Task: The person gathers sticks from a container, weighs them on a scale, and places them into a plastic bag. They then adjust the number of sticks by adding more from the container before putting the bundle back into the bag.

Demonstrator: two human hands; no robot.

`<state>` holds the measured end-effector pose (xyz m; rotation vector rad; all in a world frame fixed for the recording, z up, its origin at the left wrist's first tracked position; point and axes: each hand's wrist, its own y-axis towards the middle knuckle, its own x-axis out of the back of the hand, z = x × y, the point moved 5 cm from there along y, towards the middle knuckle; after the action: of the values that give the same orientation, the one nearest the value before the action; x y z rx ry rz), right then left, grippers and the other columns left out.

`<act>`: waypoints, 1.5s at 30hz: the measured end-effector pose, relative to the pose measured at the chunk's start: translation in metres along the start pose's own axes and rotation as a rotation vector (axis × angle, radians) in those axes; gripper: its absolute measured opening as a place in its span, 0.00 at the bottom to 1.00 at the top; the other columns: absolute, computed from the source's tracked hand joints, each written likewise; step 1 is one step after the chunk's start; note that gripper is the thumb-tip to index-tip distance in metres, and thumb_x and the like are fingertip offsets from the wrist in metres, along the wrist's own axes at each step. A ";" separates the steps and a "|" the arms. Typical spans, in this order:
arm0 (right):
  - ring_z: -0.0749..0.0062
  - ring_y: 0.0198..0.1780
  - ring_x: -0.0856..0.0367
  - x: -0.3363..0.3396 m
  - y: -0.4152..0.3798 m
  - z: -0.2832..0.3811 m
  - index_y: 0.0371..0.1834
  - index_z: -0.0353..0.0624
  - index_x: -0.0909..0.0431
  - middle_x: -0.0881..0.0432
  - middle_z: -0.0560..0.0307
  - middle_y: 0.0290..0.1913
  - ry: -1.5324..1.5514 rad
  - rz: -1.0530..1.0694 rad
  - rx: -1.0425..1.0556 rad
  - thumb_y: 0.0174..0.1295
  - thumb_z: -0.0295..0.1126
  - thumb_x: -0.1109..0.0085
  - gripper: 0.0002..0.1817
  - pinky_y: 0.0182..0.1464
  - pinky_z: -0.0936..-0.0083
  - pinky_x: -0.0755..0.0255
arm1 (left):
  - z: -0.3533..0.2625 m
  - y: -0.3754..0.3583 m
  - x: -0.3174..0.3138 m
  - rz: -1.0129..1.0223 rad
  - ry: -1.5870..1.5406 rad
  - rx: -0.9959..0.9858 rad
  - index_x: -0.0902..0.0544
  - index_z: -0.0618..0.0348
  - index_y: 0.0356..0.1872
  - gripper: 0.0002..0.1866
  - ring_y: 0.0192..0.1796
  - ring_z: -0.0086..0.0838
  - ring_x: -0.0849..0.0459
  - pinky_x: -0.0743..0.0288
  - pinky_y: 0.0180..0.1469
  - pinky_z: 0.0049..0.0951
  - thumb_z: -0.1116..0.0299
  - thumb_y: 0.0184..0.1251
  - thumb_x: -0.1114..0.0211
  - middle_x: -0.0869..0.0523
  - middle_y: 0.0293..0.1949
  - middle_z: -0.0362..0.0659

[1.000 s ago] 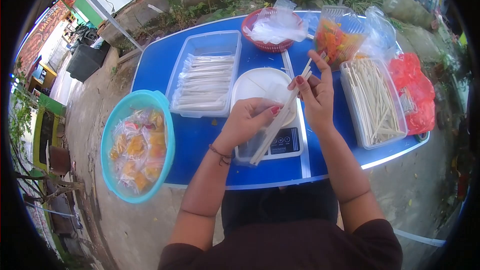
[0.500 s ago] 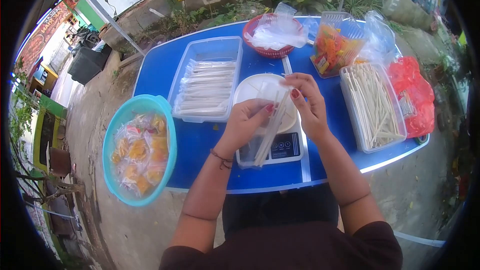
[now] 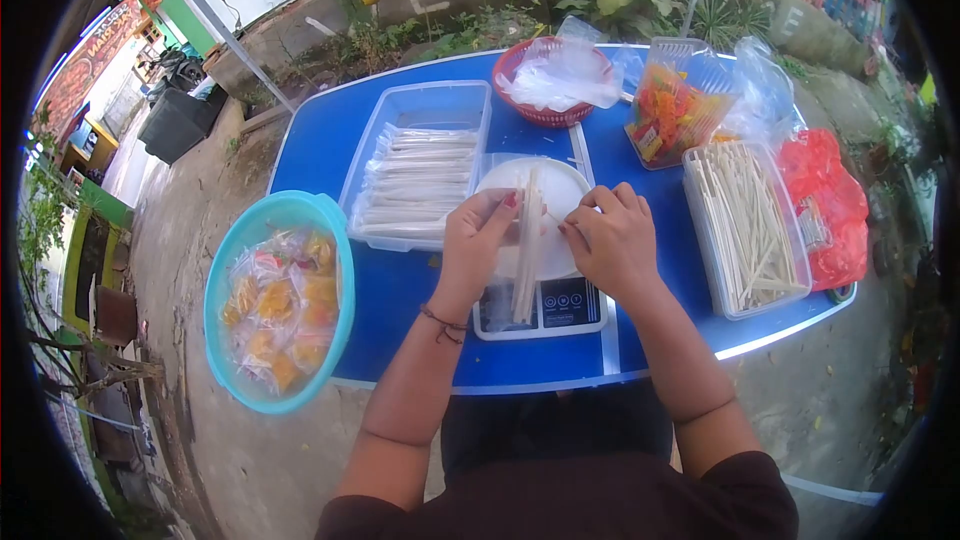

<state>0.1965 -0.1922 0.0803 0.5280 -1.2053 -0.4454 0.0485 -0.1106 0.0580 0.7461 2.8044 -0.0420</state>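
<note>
My left hand (image 3: 474, 240) grips a clear plastic bag of long pale sticks (image 3: 527, 260), held nearly upright. Below it is a kitchen scale (image 3: 590, 316) topped by a round white plate (image 3: 496, 178). To the right of the bag, my right hand (image 3: 612, 238) is closed, its thumb and fingertips pinched together over the plate's right edge. What lies in that pinch is too small to make out. Similar filled bags (image 3: 415, 175) lie stacked in a clear plastic container (image 3: 373, 130) on the left. Loose pale sticks (image 3: 745, 225) fill another container (image 3: 807, 270) on the right.
A turquoise basin (image 3: 222, 340) with bagged yellow-orange food stands at the left. Behind the scale are a red basket (image 3: 545, 118) of plastic bags and a clear tub (image 3: 680, 105) of orange and yellow packets. A red plastic bag (image 3: 840, 205) lies at the blue table's (image 3: 400, 340) right end.
The bag of sticks has turned from slanted to nearly upright in my left hand. My right hand has come down from the bag's top and its fingers have closed into a pinch.
</note>
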 end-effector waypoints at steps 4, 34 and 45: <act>0.65 0.40 0.28 -0.003 -0.001 0.007 0.25 0.46 0.18 0.23 0.63 0.35 -0.104 0.018 0.003 0.51 0.32 0.33 0.04 0.44 0.67 0.36 | 0.002 0.000 0.000 -0.002 0.006 -0.005 0.19 0.67 0.49 0.14 0.38 0.31 0.11 0.17 0.44 0.29 0.65 0.75 0.43 0.12 0.41 0.50; 0.67 0.40 0.24 -0.014 -0.002 -0.015 0.45 0.40 0.26 0.22 0.56 0.37 0.609 -0.099 -0.392 0.64 0.21 0.44 0.08 0.43 0.72 0.31 | 0.014 0.004 0.003 0.035 0.085 -0.037 0.20 0.69 0.49 0.13 0.40 0.33 0.10 0.15 0.44 0.31 0.68 0.74 0.42 0.12 0.41 0.50; 0.84 0.39 0.25 -0.003 0.002 -0.040 0.47 0.38 0.28 0.21 0.61 0.38 1.180 -0.419 -0.429 0.71 0.25 0.46 0.06 0.43 0.85 0.30 | 0.007 -0.007 -0.010 0.218 0.236 -0.021 0.16 0.68 0.48 0.12 0.41 0.26 0.12 0.16 0.45 0.26 0.72 0.67 0.34 0.11 0.40 0.48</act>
<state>0.2340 -0.1834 0.0686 0.5330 0.1463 -0.5931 0.0552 -0.1219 0.0534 1.1134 2.9146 0.1216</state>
